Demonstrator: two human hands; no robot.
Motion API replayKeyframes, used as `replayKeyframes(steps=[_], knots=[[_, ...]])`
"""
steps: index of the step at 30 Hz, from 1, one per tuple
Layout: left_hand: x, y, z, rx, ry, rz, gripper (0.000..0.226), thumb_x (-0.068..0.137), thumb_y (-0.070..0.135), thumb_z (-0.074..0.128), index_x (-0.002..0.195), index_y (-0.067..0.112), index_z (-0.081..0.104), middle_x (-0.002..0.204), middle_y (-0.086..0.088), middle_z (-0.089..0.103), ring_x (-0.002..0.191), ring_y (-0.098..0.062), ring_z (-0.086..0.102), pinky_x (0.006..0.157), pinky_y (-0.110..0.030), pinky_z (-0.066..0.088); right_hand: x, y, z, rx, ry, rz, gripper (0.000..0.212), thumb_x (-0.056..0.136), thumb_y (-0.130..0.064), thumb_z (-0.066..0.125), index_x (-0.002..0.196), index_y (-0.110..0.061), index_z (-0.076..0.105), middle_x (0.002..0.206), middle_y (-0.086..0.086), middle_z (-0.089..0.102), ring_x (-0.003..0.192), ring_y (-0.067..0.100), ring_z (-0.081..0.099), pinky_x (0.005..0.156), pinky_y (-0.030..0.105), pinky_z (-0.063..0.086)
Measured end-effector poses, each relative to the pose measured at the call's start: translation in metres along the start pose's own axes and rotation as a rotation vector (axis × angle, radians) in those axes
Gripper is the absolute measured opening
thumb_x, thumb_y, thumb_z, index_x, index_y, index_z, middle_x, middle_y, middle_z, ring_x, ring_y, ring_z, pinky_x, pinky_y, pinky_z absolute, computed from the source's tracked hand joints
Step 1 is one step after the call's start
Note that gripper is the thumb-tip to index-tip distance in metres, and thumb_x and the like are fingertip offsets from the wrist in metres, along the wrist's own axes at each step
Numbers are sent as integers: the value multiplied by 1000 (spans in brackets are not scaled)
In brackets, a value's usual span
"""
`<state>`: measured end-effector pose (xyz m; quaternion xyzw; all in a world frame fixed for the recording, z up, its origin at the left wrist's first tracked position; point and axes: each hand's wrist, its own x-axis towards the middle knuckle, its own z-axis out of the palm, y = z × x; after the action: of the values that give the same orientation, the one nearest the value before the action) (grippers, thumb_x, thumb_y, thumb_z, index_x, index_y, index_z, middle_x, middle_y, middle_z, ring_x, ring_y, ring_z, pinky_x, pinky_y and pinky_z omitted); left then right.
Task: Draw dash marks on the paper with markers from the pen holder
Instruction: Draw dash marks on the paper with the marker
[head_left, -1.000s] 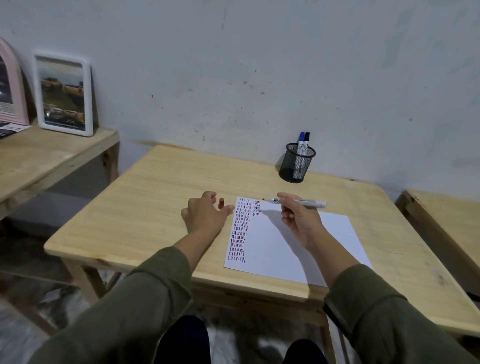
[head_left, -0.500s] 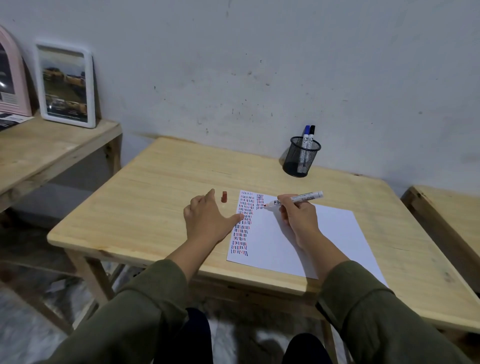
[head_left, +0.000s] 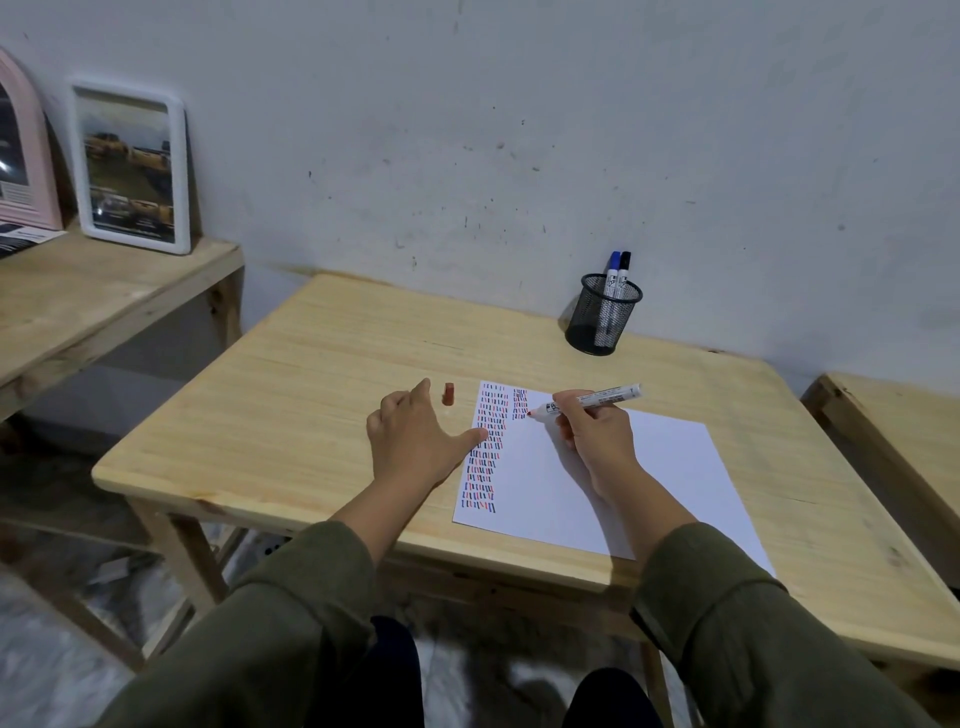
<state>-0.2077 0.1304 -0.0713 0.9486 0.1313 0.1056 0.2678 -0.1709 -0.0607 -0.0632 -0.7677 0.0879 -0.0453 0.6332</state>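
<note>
The left hand (head_left: 415, 441) lies flat with fingers spread on the surface (head_left: 291, 415), thumb touching the paper (head_left: 623, 483), the red cap (head_left: 449, 393) just beyond it. The right hand (head_left: 597, 436) grips the red marker (head_left: 592, 401), tip on the paper among the dash marks (head_left: 491, 447). At the far right stands the pen holder (head_left: 602, 314) with two markers.

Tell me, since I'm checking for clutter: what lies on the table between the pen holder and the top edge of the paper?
Nothing: the head view shows only bare wooden table between the pen holder and the paper.
</note>
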Motion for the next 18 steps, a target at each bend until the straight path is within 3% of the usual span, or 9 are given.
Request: replayKeyframes(steps=[10,18], knots=[[1,-1,2,-9,-3,-4,102,66,70,62,146,16,30,147,-4,42,141,-21,26,111,-39,22,-2,-2,0,1,-6,-4,12,86,-29,61,80,-25,70,71,-1,65,69,12,58,69,25,45],[2,-2,2,-15,-1,-4,102,66,71,62,146,16,30,146,-3,43,141,-21,26,111,-38,22,-4,-4,0,0,3,15,15,86,-23,60,86,-14,71,67,0,62,63,11,54,63,21,42]])
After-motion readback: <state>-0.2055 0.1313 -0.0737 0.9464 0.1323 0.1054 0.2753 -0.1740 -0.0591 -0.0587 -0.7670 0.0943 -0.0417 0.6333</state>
